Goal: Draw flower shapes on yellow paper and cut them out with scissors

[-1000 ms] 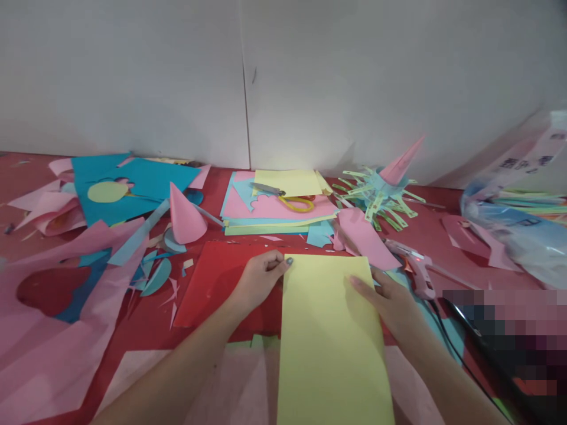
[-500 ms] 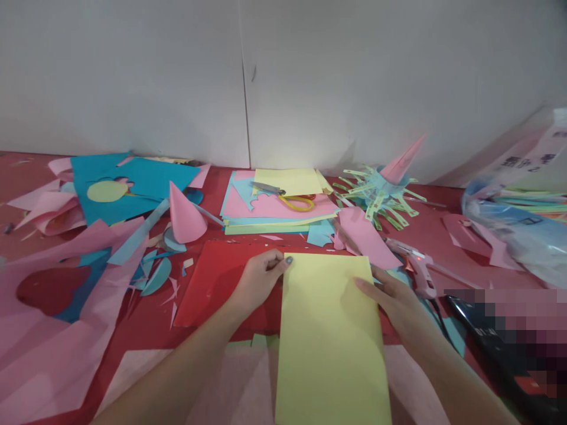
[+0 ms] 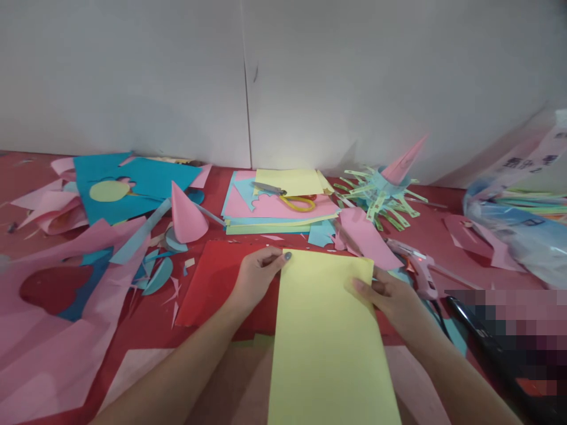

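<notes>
A long yellow sheet of paper (image 3: 330, 342) is held up between my two hands, its lower end running out of the bottom of the view. My left hand (image 3: 259, 277) pinches its top left corner, thumb in front and fingers behind. At the upper right edge my right hand (image 3: 392, 295) grips it the same way, fingers partly hidden behind the paper. Under and behind the sheet lies a red sheet (image 3: 217, 283), flat on the red table.
Scissors with yellow handles (image 3: 296, 203) rest on stacked coloured paper (image 3: 274, 230). A pink paper cone (image 3: 188, 218) stands among scraps at left. At right are a paper model with a pink spike (image 3: 403, 162), a pink glue gun (image 3: 420, 274) and a plastic bag (image 3: 522, 230).
The yellow sheet has lifted and tipped slightly, its top edge a little higher at the left and its near end looking wider. Both hands keep hold of it.
</notes>
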`<state>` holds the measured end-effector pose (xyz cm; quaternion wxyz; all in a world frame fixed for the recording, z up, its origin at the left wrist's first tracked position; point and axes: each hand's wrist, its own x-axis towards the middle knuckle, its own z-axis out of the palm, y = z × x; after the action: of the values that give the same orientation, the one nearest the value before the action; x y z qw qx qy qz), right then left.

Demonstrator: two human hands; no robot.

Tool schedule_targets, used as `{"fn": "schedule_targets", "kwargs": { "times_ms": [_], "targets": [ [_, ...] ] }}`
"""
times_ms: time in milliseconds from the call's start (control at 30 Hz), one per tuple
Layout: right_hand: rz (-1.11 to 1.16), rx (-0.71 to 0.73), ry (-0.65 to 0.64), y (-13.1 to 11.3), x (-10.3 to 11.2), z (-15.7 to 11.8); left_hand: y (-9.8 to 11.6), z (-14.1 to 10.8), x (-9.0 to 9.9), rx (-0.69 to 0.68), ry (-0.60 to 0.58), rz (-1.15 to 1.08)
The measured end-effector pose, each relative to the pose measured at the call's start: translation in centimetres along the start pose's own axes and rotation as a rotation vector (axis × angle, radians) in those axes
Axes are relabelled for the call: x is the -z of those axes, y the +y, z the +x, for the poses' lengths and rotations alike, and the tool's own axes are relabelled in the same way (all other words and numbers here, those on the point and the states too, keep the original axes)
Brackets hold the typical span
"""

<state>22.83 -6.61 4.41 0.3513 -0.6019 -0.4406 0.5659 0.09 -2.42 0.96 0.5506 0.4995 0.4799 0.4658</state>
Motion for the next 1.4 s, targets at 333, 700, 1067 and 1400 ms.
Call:
{"fn": "schedule_targets", "kwargs": {
  "times_ms": [333, 700, 1067, 1400],
  "targets": [
    [0.036, -0.025, 0.021, -0.19, -0.27, -0.27, 0.15, 0.01, 0.02, 0.017, -0.012, 0.031],
    [0.059, -0.034, 0.063, -0.03, -0.25, -0.08, 0.08, -0.02, 0.16, 0.011, -0.050, 0.046],
    [0.030, -0.037, 0.013, 0.24, 0.18, 0.11, 0.33, 0.08, 0.08, 0.034, -0.054, 0.066],
    [0.037, -0.053, 0.020, 0.24, 0.01, 0.06, 0.10, -0.08, 0.21, 0.030, -0.028, 0.083]
  ]
}}
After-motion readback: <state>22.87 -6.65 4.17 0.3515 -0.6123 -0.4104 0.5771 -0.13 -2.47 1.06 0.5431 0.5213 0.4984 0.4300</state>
